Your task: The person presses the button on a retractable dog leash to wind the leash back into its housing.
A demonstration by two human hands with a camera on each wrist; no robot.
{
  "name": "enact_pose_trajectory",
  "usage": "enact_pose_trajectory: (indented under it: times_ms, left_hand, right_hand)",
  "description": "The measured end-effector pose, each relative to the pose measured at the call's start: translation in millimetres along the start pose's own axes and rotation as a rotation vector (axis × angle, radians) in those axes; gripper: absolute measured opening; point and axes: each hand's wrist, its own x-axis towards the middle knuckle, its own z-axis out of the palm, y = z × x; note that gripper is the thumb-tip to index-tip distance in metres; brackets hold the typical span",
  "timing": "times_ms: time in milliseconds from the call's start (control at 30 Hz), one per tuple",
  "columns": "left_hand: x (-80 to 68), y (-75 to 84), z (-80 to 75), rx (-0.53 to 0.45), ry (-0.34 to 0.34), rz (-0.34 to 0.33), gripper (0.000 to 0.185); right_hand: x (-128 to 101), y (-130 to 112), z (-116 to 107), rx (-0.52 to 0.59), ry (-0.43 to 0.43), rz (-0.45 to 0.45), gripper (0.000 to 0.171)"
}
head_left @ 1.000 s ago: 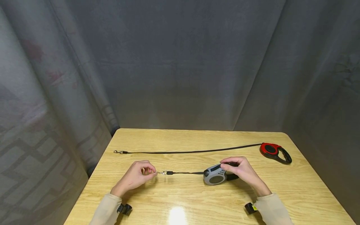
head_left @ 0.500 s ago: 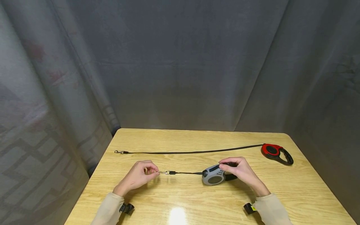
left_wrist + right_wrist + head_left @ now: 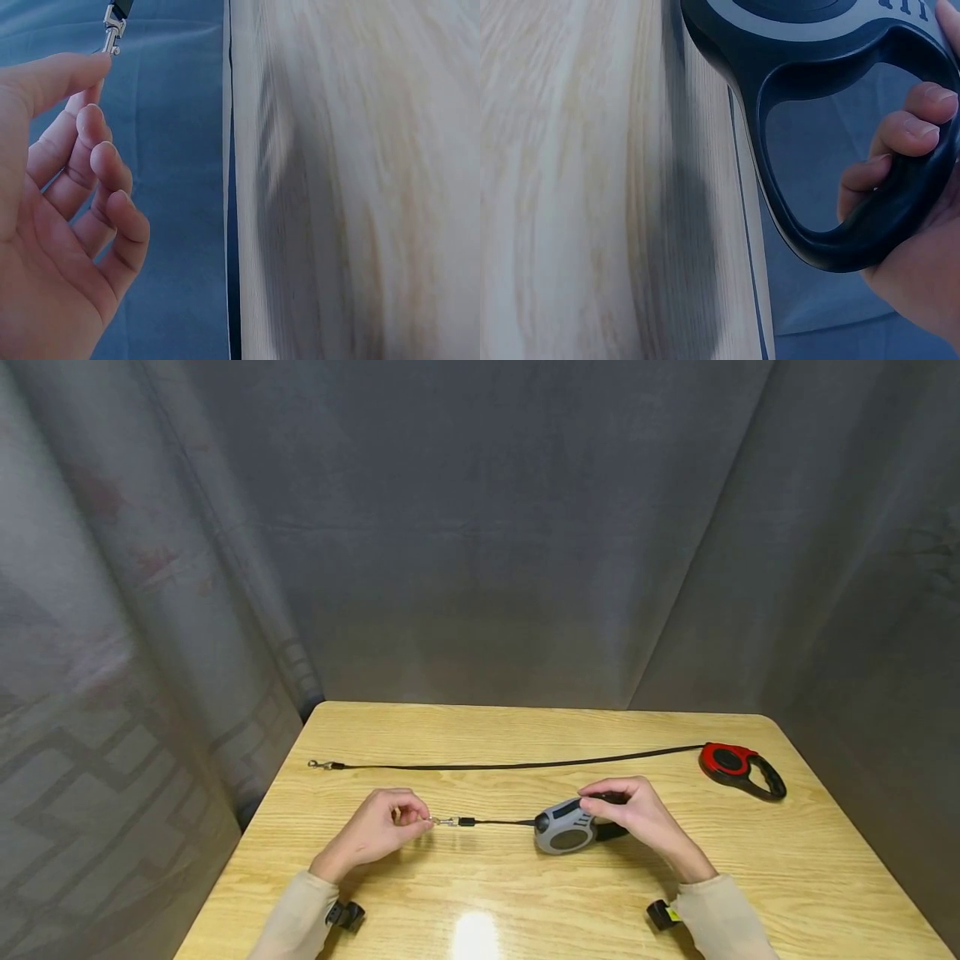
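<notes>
A grey retractable dog leash [image 3: 566, 828] with a black looped handle [image 3: 832, 251] is in my right hand [image 3: 637, 810]; the right wrist view shows fingers curled round the handle. My left hand [image 3: 381, 828] pinches the metal snap hook [image 3: 112, 34] at the end of its cord between thumb and index finger, the other fingers loosely bent. Between the two hands the short black cord [image 3: 502, 822] runs nearly straight, just above the table. Part of the hook is hidden by the fingertips.
Farther back on the wooden table [image 3: 480, 735] lies a red and black retractable leash [image 3: 738, 770]. Its black cord [image 3: 517, 766] stretches left to a metal snap hook [image 3: 321, 765]. Grey curtains [image 3: 480, 568] hang behind the table and at both sides.
My left hand has moved slightly right with the hook, and my right hand slightly left with the grey leash. The cord between them has become shorter. The red leash stays on the table.
</notes>
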Motion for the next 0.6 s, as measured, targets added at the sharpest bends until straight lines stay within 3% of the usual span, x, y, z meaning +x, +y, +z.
enact_pose_trajectory:
  times_ms: [600]
  left_hand:
    - [5.0, 3.2, 3.9, -0.003, -0.019, -0.001, 0.01]
  right_hand:
    - [6.4, -0.1, 7.5, 0.029, -0.022, -0.033, 0.026]
